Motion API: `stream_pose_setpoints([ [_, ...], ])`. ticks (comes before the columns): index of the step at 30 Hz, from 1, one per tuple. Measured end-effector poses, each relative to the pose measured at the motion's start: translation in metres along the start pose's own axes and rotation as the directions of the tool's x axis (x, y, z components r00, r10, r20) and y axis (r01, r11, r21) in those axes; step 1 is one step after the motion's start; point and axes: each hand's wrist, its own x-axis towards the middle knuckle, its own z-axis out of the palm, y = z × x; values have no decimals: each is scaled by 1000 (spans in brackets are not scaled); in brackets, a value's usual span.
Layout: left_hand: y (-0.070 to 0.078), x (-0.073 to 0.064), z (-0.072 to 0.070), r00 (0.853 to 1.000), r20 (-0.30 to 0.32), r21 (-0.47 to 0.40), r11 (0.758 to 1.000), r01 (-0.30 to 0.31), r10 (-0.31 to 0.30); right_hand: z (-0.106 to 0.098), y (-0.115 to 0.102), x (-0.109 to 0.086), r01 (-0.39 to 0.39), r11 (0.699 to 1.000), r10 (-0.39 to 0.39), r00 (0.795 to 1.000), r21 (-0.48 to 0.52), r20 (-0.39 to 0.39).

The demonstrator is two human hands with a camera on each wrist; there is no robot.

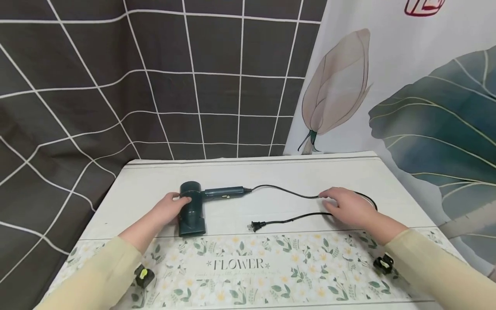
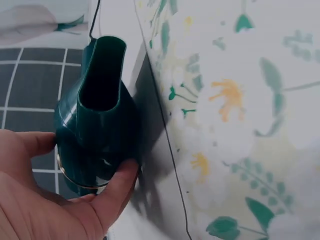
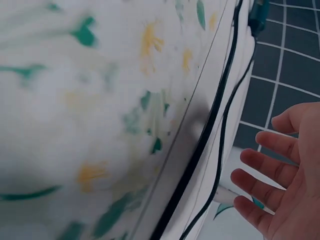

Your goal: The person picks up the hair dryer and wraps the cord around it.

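Steadying seems the current step: the hair dryer on the counter is gripped by the left hand; near the cord, the right hand is loosely spread, so a pinch is probably needed.

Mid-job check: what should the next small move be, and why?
Probably, the right hand should close on the thin black power cord: the hand is open near it and grips nothing, while the left hand holds the dark green plastic hair dryer. The cord loops back loosely to its black two-pin plug.
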Motion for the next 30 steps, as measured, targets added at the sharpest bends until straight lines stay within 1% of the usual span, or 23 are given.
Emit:
stream_pose_setpoints([
  [2,1,6,-1,999,18,-40,999,29,-28,1,0,12,13,1000,-13,1000,-12,17],
  [4,4,10,-2,998,40,-71,996,47,-44,3,1,23,35,999,-35,999,-33,20],
  [8,10,15,-4,995,55,-70,993,90,-87,6,2,40,57,996,-54,998,-74,33],
  [11,12,17,-4,991,64,-71,990,125,-121,10,1,48,55,995,-50,997,-88,56],
  [13,11,17,-4,989,76,-89,987,133,-127,14,1,52,57,994,-51,997,-98,63],
  [17,10,17,-4,985,101,-149,977,150,-136,21,1,56,68,991,-59,995,-113,81],
  [21,10,17,-5,983,120,-194,967,162,-140,22,2,56,75,990,-63,993,-122,103],
  [27,9,18,-3,983,123,-246,955,167,-140,19,1,57,93,990,-81,990,-105,118],
  [30,9,17,-1,984,112,-265,950,164,-139,18,1,58,95,990,-83,989,-99,123],
])
